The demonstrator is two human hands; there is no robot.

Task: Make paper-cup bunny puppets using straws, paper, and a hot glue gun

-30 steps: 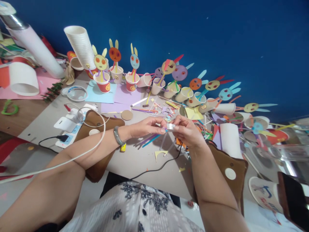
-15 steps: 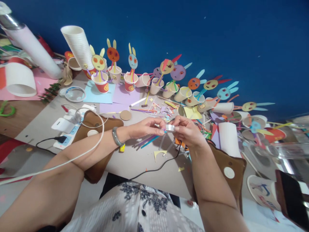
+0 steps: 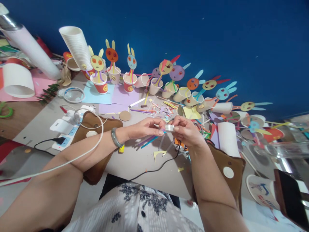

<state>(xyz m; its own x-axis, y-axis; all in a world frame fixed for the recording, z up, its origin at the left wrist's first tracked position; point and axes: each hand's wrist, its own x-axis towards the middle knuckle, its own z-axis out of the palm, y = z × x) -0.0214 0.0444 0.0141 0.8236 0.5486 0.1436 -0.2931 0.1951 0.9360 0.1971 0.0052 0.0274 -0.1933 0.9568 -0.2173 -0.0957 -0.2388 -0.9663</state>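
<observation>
Over the middle of the table my two hands meet, fingertips almost touching. Thumb and fingers of my right hand (image 3: pixel 184 130) pinch a small whitish, shiny roll (image 3: pixel 169 128) that looks like tape. My left hand (image 3: pixel 152 126) is closed in a pinch beside it, with a tiny blue and purple bit showing at the fingertips; its kind is too small to make out. Below my hands lie blue and purple strips (image 3: pixel 149 141) and a yellow paper scrap (image 3: pixel 159 156).
Paper cups with rabbit-faced paper figures (image 3: pixel 132 61) line the blue wall. A tall cup stack (image 3: pixel 76 45) stands at the left. A power strip (image 3: pixel 66 138) with a white cable lies beside my left arm. A black cord (image 3: pixel 154 169) crosses the table. Colourful scraps (image 3: pixel 166 111) lie behind my hands.
The whole view has shifted very slightly. My hands keep the same pinching pose around the small roll.
</observation>
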